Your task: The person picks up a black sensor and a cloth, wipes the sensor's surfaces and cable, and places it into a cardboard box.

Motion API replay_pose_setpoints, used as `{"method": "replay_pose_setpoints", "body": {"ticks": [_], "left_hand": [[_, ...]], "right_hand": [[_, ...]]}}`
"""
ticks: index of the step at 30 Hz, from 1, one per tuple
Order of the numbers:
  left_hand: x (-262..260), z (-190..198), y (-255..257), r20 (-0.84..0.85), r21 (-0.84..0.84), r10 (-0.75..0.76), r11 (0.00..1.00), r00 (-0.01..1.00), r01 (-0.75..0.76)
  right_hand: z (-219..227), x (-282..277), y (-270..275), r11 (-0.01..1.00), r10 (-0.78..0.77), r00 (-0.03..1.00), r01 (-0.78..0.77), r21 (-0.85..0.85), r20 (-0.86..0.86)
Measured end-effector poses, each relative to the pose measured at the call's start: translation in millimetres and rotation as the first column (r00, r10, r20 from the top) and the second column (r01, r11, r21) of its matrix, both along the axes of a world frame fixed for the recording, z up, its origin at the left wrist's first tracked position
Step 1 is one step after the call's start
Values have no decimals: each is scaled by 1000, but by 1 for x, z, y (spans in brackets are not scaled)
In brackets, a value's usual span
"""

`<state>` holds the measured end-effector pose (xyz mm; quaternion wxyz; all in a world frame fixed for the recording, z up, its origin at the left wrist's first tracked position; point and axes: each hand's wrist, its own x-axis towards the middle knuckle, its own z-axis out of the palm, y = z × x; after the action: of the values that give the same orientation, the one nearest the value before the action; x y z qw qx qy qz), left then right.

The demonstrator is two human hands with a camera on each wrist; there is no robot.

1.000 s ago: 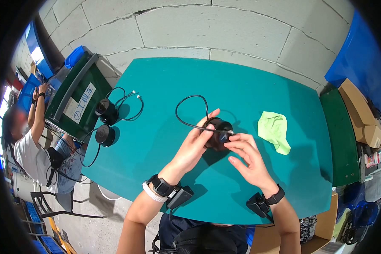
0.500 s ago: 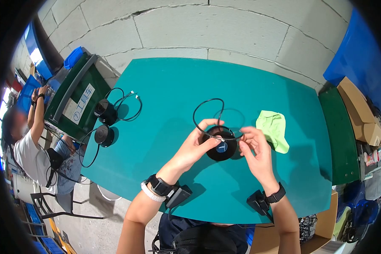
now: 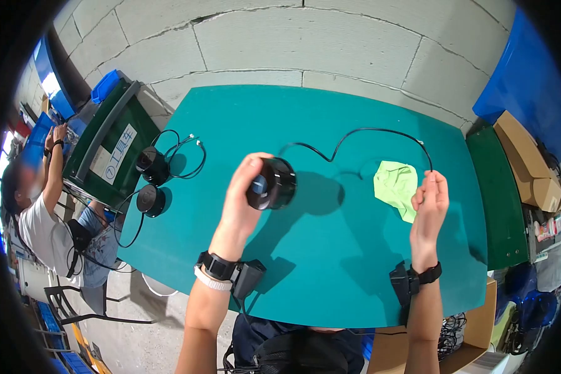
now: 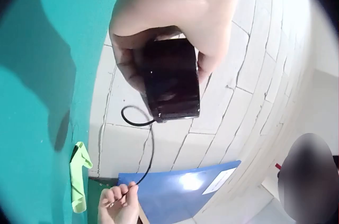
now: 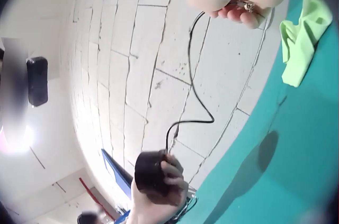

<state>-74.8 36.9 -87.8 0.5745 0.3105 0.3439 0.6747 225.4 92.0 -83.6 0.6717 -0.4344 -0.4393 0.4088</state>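
Observation:
My left hand (image 3: 238, 206) grips a black cylindrical device (image 3: 279, 183) above the table, its round face with a blue label turned to the left. In the left wrist view the fingers and thumb wrap the device (image 4: 172, 78) from both sides. A black cable (image 3: 374, 129) runs from it in a wavy line to my right hand (image 3: 429, 209), which pinches the cable near its end. The right wrist view shows a small metallic connector (image 5: 249, 7) at the curled fingers of that hand. Just left of the right hand lies a light green cloth (image 3: 395, 187).
Two more black devices (image 3: 151, 201) with cables are at the left of the green table (image 3: 305, 274). Beyond them stands a dark green tool cart (image 3: 100, 156), with a person (image 3: 50, 218) seated beside it. Cardboard boxes (image 3: 523, 168) are at the right; a block wall is behind.
The hands have moved apart: the left went left and lifted the device, tilting its face sideways, while the right went right with the cable end. The coiled cable has been drawn out.

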Motion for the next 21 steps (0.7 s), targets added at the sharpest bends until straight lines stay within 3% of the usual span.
{"method": "replay_pose_setpoints", "body": {"ticks": [3,4,5,10,21], "left_hand": [[-4,15,-1,286,-54,256,966,923,-251],[-9,15,0,339,-52,292,955,894,-293],[-24,1,3,374,58,170,977,912,-206],[-17,9,2,449,-79,331,940,830,-332],[-18,4,4,465,-74,314,945,827,-318]], "right_hand": [[1,14,5,999,-50,998,50,-11,-25],[0,19,6,998,-54,998,55,-28,37],[0,21,6,997,-56,994,61,-45,99],[0,13,3,999,-31,975,40,-36,221],[-7,5,1,963,250,945,-220,-153,211]]}}
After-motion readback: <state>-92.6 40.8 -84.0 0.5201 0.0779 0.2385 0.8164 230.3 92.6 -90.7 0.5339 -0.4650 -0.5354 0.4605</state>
